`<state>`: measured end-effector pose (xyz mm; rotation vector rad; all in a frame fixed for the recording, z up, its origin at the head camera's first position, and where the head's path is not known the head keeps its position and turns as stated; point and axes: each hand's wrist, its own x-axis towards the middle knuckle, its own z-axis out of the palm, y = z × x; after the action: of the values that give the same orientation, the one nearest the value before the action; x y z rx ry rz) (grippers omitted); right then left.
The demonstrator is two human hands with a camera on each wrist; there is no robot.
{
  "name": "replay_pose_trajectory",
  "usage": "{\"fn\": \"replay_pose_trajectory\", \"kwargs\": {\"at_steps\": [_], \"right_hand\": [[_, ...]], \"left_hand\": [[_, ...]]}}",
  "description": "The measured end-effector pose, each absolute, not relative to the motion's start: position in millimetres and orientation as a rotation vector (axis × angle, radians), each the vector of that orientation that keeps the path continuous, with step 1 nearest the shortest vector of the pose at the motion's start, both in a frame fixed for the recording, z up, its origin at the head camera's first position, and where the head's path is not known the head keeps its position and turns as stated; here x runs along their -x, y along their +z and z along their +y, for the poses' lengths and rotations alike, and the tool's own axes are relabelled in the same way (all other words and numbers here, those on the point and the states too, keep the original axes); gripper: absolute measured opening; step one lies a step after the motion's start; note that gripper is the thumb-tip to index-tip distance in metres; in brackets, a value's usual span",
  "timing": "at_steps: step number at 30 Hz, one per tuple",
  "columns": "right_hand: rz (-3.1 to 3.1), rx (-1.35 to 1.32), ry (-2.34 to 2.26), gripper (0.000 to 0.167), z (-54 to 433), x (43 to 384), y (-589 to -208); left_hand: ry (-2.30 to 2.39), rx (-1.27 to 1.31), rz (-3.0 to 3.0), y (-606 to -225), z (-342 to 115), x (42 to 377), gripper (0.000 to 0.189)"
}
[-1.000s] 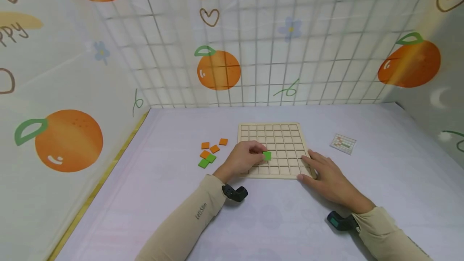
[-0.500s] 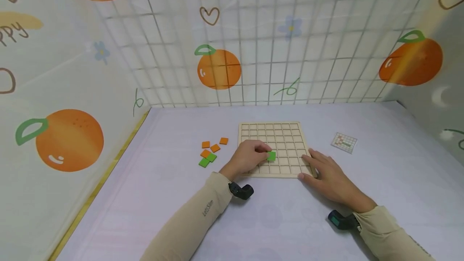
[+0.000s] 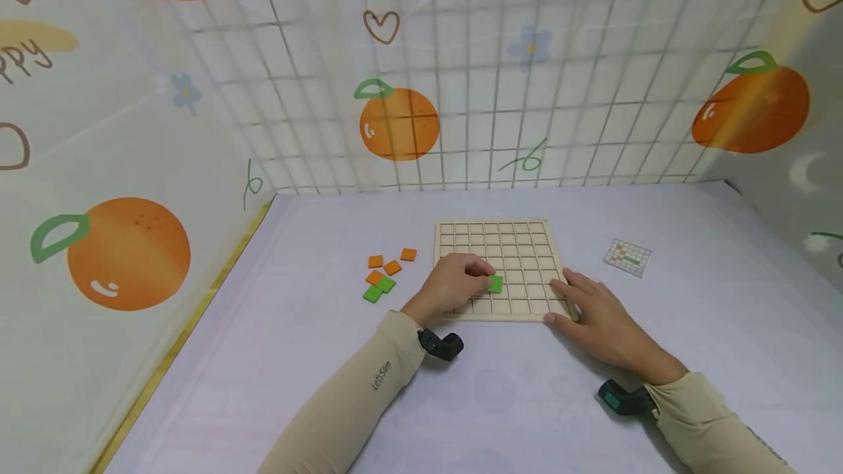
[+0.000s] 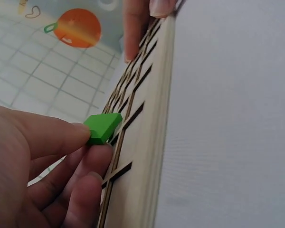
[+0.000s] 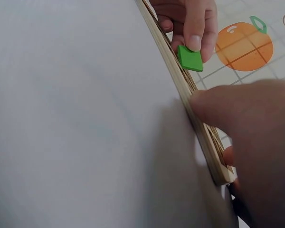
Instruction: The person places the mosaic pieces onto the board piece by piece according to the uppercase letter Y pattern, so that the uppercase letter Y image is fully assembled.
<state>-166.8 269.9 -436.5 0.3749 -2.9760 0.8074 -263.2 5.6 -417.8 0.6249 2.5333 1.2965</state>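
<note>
A wooden grid board [image 3: 520,234] lies on the table, its square cells bare where they show. Over its middle, my left hand [image 3: 454,284] pinches a green square tile [image 3: 496,284] between thumb and fingers; in the left wrist view the tile [image 4: 103,127] is tilted just above the cells. My right hand [image 3: 609,324] rests at the board's right edge, thumb at the near corner and fingertips on the rim. The right wrist view shows that thumb [image 5: 218,107] against the board's side. Part of the board is hidden under my left hand.
Left of the board lie several loose orange tiles [image 3: 409,254] and two green tiles [image 3: 372,294], some overlapping. A small card with a printed coloured grid [image 3: 628,257] lies to the right. A patterned curtain [image 3: 454,93] stands behind the table.
My left hand has carried the green tile a little to the right over the board, and has slowed. My right hand has stayed at the board's edge.
</note>
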Motion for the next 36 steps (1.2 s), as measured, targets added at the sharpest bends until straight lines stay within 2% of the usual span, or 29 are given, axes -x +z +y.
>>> {"fn": "replay_pose_trajectory", "kwargs": {"at_steps": [8,36], "right_hand": [[-2.981,-0.362,0.825,0.075,270,165,-437],[-2.968,-0.39,0.824,0.074,269,166,-435]], "left_hand": [[1.174,-0.694,2.62,-422,12,262,0.01],[1.141,-0.637,2.59,-417,10,266,0.007]]}}
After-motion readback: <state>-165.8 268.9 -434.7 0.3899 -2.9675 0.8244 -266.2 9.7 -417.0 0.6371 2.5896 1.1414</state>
